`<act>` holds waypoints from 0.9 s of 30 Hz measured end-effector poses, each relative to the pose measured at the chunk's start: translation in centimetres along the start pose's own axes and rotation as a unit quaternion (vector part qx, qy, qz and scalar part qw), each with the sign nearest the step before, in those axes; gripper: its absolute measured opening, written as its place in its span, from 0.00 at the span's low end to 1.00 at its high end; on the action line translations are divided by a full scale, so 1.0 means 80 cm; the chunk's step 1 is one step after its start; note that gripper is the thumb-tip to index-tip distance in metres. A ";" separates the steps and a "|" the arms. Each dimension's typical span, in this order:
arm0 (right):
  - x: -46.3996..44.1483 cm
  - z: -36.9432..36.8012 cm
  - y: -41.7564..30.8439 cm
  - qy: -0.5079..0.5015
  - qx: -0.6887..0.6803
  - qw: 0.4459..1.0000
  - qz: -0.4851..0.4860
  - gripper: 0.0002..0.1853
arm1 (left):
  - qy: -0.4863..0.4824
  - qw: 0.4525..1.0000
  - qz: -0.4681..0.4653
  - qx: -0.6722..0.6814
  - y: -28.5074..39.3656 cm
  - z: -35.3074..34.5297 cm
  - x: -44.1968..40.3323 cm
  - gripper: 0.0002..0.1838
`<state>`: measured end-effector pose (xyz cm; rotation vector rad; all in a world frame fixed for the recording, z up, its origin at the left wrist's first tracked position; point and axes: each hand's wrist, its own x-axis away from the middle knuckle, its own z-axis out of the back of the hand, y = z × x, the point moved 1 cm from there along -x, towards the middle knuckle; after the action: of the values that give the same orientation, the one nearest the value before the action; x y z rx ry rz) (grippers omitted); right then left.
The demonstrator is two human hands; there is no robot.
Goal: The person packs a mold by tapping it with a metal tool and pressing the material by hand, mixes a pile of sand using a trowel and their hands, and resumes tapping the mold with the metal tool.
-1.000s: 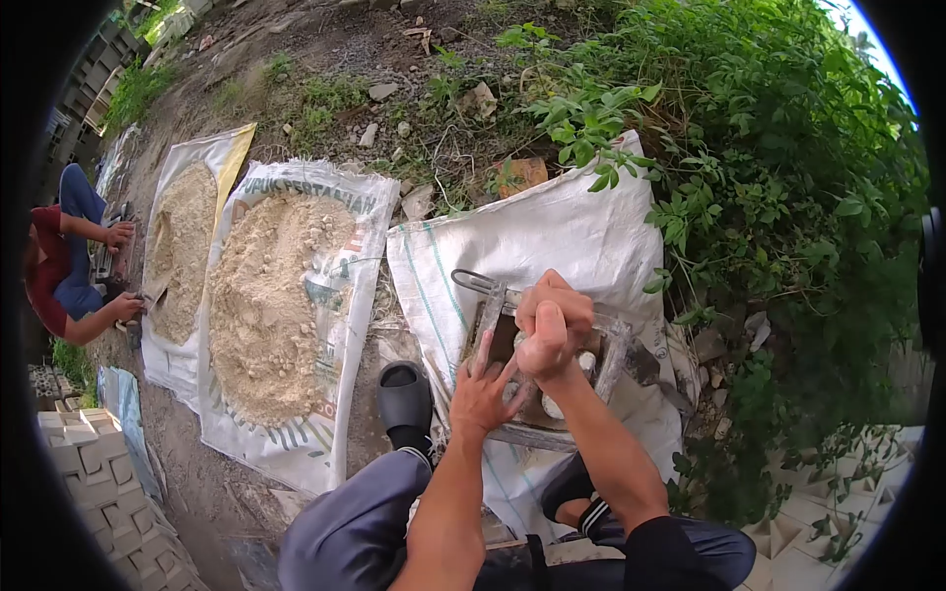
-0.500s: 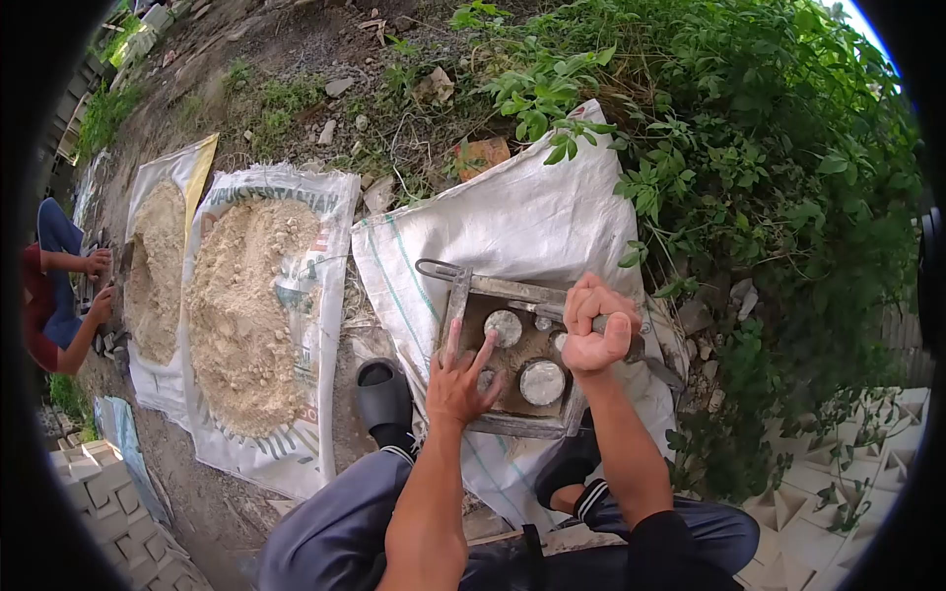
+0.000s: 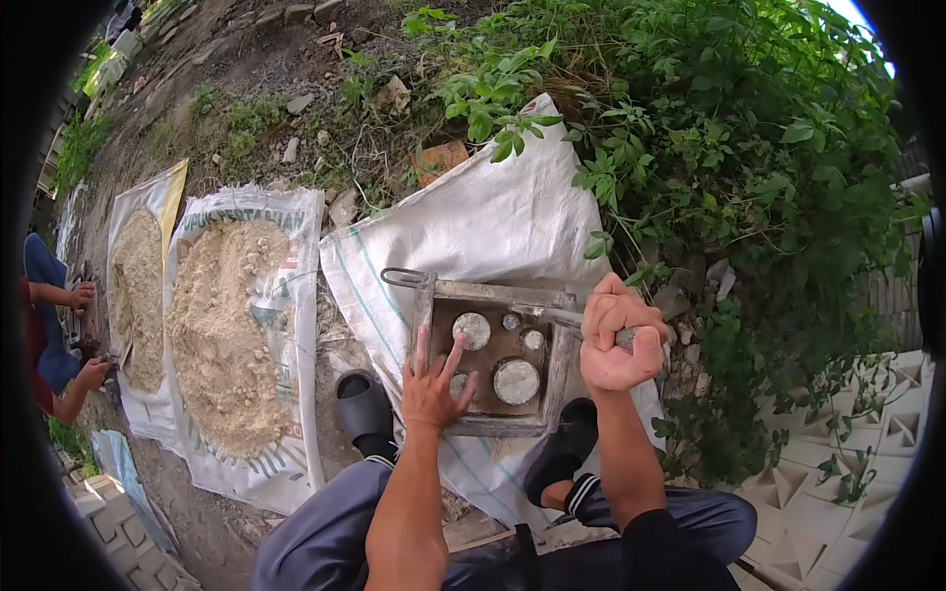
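A: "Head view: the right hand (image 3: 621,340) now sits farther from the fingers of the left hand (image 3: 430,396), clear of the frame's (image 3: 498,429) middle. Grip?"

B: "Right clenches a rod-like tool (image 3: 563,316); left spread, grasping nothing. Preferably, keep it flat, steadying the frame."

A: "Frame?"

B: "Between both hands' fingers: squarish, grimy, pale discs (image 3: 516,382) inside."

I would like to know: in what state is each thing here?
Square frame: lying flat, open-topped.
Round discs: dusty, inside the frame.
Bar-like tool: gripped.
Left hand: fingers spread.
Right hand: closed around the tool.
Green-striped white sack: spread out, creased.
Lettered sack: spread out, loaded.
Pale powder: heaped, lumpy.
Black slippers: worn.
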<state>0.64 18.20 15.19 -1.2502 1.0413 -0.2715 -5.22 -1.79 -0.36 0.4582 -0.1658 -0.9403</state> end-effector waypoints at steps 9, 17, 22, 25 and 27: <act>0.011 0.020 0.003 -0.008 0.028 0.998 0.050 0.30 | -0.005 1.000 0.000 -0.013 0.002 -0.002 0.002 0.38; 0.002 0.026 -0.002 0.011 0.024 0.999 0.039 0.26 | -0.006 1.000 -0.006 -0.022 0.003 0.002 0.000 0.39; 0.005 0.033 0.032 -0.019 0.089 0.996 -0.011 0.30 | 0.007 1.000 -0.004 -0.009 0.005 0.003 -0.002 0.37; -0.009 0.024 -0.010 0.026 0.044 0.998 0.025 0.30 | -0.001 1.000 0.000 -0.016 0.002 -0.002 -0.001 0.37; 0.006 0.020 0.000 0.078 0.002 0.996 0.035 0.29 | -0.006 1.000 0.002 -0.022 0.002 -0.001 -0.001 0.37</act>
<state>2.11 18.93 14.89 -1.2012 1.2158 -0.3215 -5.10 -1.62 -0.34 0.4123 -0.1557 -0.9415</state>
